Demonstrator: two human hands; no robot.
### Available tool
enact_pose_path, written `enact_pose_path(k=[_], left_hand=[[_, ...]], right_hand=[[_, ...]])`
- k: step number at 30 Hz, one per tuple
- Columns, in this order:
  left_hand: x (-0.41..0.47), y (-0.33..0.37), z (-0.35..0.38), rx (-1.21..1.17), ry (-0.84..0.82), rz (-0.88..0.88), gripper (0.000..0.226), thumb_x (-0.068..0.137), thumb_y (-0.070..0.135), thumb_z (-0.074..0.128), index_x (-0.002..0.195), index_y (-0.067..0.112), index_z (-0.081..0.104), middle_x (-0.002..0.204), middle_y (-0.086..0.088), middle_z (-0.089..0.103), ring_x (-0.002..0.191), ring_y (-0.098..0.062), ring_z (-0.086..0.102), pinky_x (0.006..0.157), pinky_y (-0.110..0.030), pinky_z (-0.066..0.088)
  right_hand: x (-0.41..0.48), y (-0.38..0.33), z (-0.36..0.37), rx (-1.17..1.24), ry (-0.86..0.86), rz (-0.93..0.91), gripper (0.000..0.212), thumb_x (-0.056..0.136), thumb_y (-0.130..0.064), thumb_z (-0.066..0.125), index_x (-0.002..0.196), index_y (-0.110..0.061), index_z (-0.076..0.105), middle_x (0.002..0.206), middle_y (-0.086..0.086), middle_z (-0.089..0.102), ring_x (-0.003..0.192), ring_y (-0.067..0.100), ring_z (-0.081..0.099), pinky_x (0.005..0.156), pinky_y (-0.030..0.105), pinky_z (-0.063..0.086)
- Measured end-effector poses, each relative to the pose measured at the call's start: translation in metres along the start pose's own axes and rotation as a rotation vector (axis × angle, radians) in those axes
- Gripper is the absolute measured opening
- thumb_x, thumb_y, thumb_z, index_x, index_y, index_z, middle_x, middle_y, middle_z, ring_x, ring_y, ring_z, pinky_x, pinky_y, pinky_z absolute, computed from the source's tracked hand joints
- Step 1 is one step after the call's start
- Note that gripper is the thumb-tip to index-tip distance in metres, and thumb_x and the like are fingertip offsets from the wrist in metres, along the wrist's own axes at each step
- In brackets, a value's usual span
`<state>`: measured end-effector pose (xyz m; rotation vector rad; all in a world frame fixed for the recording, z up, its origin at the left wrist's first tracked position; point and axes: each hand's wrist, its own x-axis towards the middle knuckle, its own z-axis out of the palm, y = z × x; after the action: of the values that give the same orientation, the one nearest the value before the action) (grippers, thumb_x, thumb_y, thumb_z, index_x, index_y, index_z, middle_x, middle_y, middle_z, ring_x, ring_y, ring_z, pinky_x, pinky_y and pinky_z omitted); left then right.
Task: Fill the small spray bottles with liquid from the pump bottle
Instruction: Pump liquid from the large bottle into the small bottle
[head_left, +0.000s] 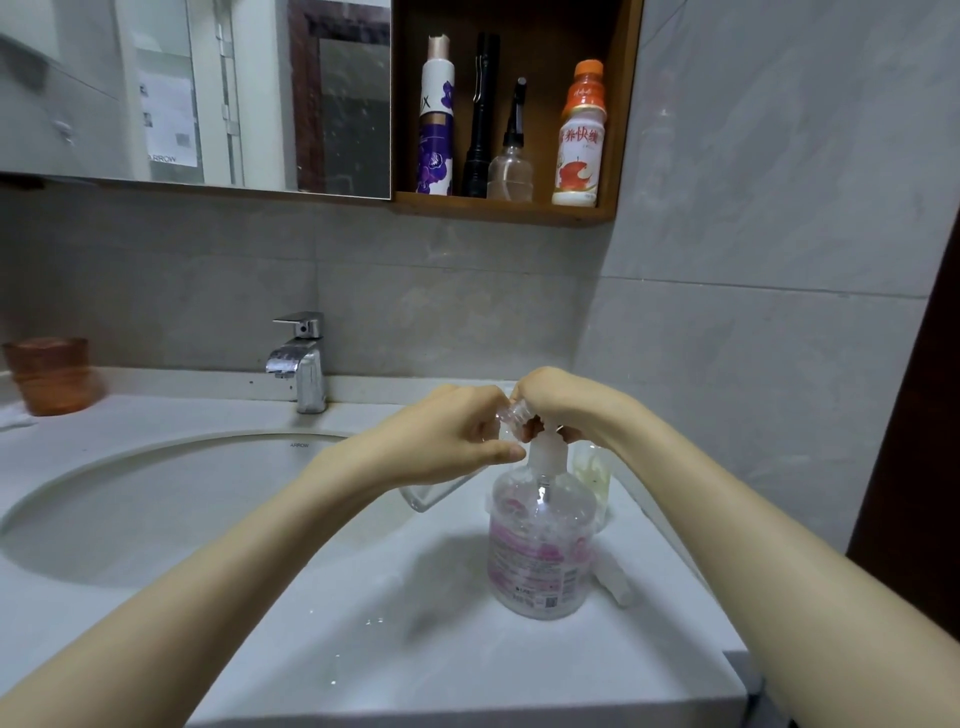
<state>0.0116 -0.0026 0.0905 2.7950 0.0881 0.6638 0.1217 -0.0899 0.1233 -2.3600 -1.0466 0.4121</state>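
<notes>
ARROW-stamped basin (298, 439); left hand (452, 436) pinches a small spray bottle (511, 415), right hand (566, 400) curls over the pump bottle (540, 545) head.

**Views:** 1. Head camera, wide-angle, worn on the person's head.
**Station:** at the front edge of the white counter (415, 675), to the right of the basin (156, 519).
**Facing:** forward and down, toward the grey tiled wall (467, 291).
**Range:** close; both forearms (208, 571) enter from the bottom corners, the left hand (447, 441) and right hand (566, 405) meeting just right of centre above the pump bottle (540, 551).
**Upper reach:** mirror (208, 93) and wooden shelf (519, 213) at the top edge.
**Lens:** straight lines bow near the frame borders.
</notes>
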Motion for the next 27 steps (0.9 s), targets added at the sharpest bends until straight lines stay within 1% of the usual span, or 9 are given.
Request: enact_pose_path(k=[6,10,14,17,19,22,24,26,27], left_hand=[[0.000,-0.006,0.007,0.017,0.004,-0.002,0.036,0.087,0.037,0.064,0.103,0.005,0.058,0.089,-0.003,0.065,0.083,-0.020,0.056,0.073,-0.037,0.044],[0.002,-0.006,0.005,-0.005,-0.021,-0.021,0.037,0.085,0.036,0.066,0.104,0.005,0.059,0.088,-0.002,0.064,0.084,-0.020,0.057,0.072,-0.035,0.044],[0.003,0.000,-0.003,-0.045,-0.044,-0.056,0.039,0.081,0.032,0.072,0.108,0.006,0.060,0.095,-0.002,0.067,0.087,-0.019,0.061,0.074,-0.030,0.044],[0.002,0.003,-0.007,-0.056,-0.051,-0.079,0.045,0.079,0.032,0.074,0.115,0.010,0.058,0.096,0.002,0.068,0.088,-0.015,0.063,0.075,-0.025,0.045],[0.001,0.004,-0.009,-0.082,-0.043,-0.098,0.047,0.077,0.030,0.076,0.116,0.013,0.056,0.095,0.003,0.068,0.085,-0.013,0.062,0.074,-0.023,0.044],[0.001,0.003,-0.009,-0.148,-0.011,-0.114,0.044,0.074,0.028,0.079,0.106,0.016,0.051,0.087,0.007,0.066,0.082,-0.014,0.060,0.069,-0.022,0.043],[0.001,0.003,-0.009,-0.168,0.009,-0.118,0.043,0.072,0.027,0.081,0.097,0.016,0.048,0.079,0.014,0.062,0.082,-0.015,0.061,0.067,-0.022,0.042],[0.001,0.004,-0.009,-0.174,0.023,-0.104,0.044,0.071,0.027,0.081,0.094,0.015,0.046,0.077,0.016,0.062,0.081,-0.017,0.062,0.067,-0.025,0.043],[0.001,0.004,-0.008,-0.180,0.032,-0.096,0.044,0.070,0.027,0.081,0.094,0.015,0.047,0.079,0.014,0.063,0.081,-0.018,0.063,0.066,-0.025,0.044]], right_hand=[[0.011,-0.007,0.008,-0.157,-0.002,0.062,0.032,0.089,-0.006,0.050,0.058,-0.009,0.046,0.027,-0.006,0.042,0.050,0.019,0.038,0.050,0.023,0.033],[0.007,-0.002,0.008,-0.080,0.054,-0.025,0.030,0.094,-0.006,0.045,0.064,-0.010,0.044,0.053,0.002,0.047,0.056,0.019,0.041,0.046,0.019,0.033],[0.001,0.014,0.012,0.617,0.275,-0.142,0.023,0.095,-0.013,0.035,0.074,-0.012,0.046,0.064,0.004,0.049,0.052,0.016,0.043,0.043,0.020,0.033],[-0.005,0.021,0.020,0.872,0.396,-0.254,0.024,0.093,-0.013,0.038,0.071,-0.010,0.047,0.068,0.007,0.055,0.063,0.021,0.050,0.052,0.024,0.042],[-0.009,0.030,0.030,0.850,0.495,-0.297,0.023,0.091,-0.012,0.041,0.071,-0.011,0.051,0.073,0.005,0.059,0.073,0.027,0.058,0.063,0.032,0.049],[-0.018,0.045,0.048,0.770,0.627,-0.350,0.021,0.087,-0.030,0.045,0.072,-0.017,0.052,0.079,0.006,0.062,0.083,0.029,0.062,0.077,0.045,0.048],[-0.025,0.051,0.058,0.775,0.665,-0.422,0.019,0.089,-0.035,0.047,0.079,-0.020,0.054,0.083,0.004,0.065,0.086,0.024,0.063,0.080,0.043,0.047],[-0.031,0.056,0.066,0.765,0.664,-0.492,0.003,0.093,-0.030,0.051,0.093,-0.029,0.053,0.089,0.000,0.066,0.090,0.017,0.064,0.079,0.034,0.049],[-0.033,0.058,0.069,0.741,0.659,-0.510,0.011,0.093,-0.027,0.054,0.099,-0.034,0.051,0.092,-0.003,0.066,0.091,0.014,0.063,0.079,0.030,0.049]])
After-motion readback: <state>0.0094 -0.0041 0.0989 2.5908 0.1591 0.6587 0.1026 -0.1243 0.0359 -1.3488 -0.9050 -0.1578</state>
